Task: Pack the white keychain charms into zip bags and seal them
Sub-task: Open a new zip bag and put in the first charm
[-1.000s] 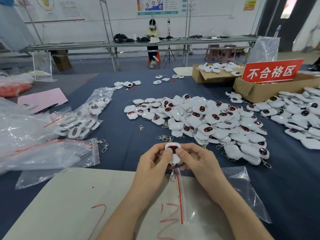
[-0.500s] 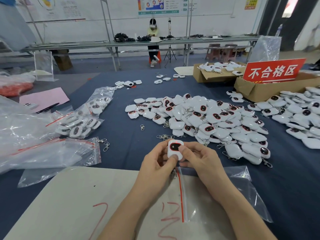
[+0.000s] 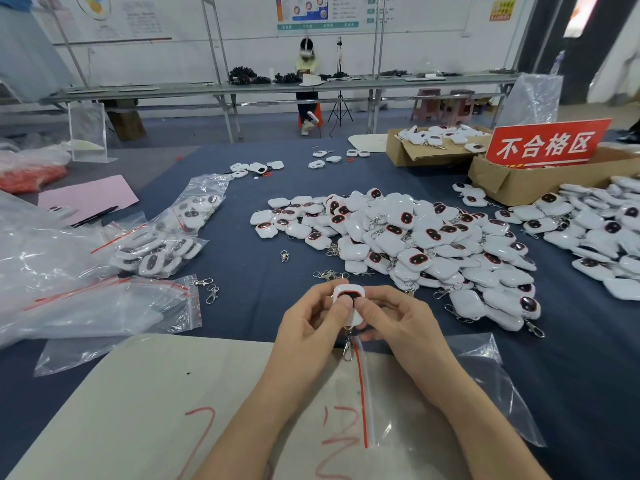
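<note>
Left hand (image 3: 313, 329) and right hand (image 3: 398, 322) pinch one charm (image 3: 349, 303) above the surface (image 3: 263, 271); thumbs cover its face; clasp (image 3: 347, 349) dangles over a bag (image 3: 485, 386), mouth apparently unsealed; fingers behind hidden.

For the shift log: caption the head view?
Left hand and right hand pinch a white charm at a zip bag's seal; loose charms heaped beyond.

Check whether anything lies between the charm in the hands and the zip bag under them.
Nothing visible. Left hand and right hand pinch the charm; its clasp hangs over the red seal of the zip bag. Whether the mouth is open, I cannot tell.
</note>
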Motion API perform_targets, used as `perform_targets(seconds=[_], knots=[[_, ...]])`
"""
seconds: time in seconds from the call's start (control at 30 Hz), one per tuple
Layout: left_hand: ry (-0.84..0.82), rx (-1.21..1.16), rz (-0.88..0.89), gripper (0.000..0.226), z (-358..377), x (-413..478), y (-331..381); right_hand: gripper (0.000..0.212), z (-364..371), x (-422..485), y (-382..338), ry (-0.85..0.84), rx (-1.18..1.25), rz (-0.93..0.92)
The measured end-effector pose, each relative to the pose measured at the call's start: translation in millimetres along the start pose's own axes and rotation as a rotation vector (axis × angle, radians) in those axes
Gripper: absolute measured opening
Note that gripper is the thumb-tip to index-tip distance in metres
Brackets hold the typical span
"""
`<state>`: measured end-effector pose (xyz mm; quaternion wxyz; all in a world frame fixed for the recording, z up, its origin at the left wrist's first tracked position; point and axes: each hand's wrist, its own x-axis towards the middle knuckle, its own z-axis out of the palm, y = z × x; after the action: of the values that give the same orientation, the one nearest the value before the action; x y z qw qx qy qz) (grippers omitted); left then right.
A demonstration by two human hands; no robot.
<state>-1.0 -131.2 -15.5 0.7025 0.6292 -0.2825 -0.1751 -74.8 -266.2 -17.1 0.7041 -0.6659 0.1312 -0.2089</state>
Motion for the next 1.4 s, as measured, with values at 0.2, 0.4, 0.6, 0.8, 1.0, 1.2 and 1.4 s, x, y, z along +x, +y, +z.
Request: perform_targets(seconds=[0.2,0.4,0.6,0.8,1.0,1.2,1.4], knots=[[-0.020,-0.015,-0.017,0.020,-2,0,-1,0.016,1,0,-1,0.000,-0.026,-0.002],[-0.011,-0.014,-0.019,0.019,-3,1,-3,0.016,2,0,-1,-0.002,-0.014,-0.005],[-0.030,-0.026,0.007,0.022,-1,0,-1,0.013,3,0,-2,0.032,0.005,-0.013],[0.067,0.137,0.072,0.031,5,-2,-7,0.032,4,-1,-2,0.054,0.062,-0.029],[0.152,0.523,0.346,0.034,3,-4,-13,0.025,8,-7,-8,-0.064,0.115,-0.089],[0.136,0.331,0.345,0.012,9,-6,-4,0.016,4,-12,-13,-0.088,0.276,-0.075],[0.140,0.242,0.318,0.006,7,-6,1,0.005,5,-10,-10,-0.085,0.286,-0.072]])
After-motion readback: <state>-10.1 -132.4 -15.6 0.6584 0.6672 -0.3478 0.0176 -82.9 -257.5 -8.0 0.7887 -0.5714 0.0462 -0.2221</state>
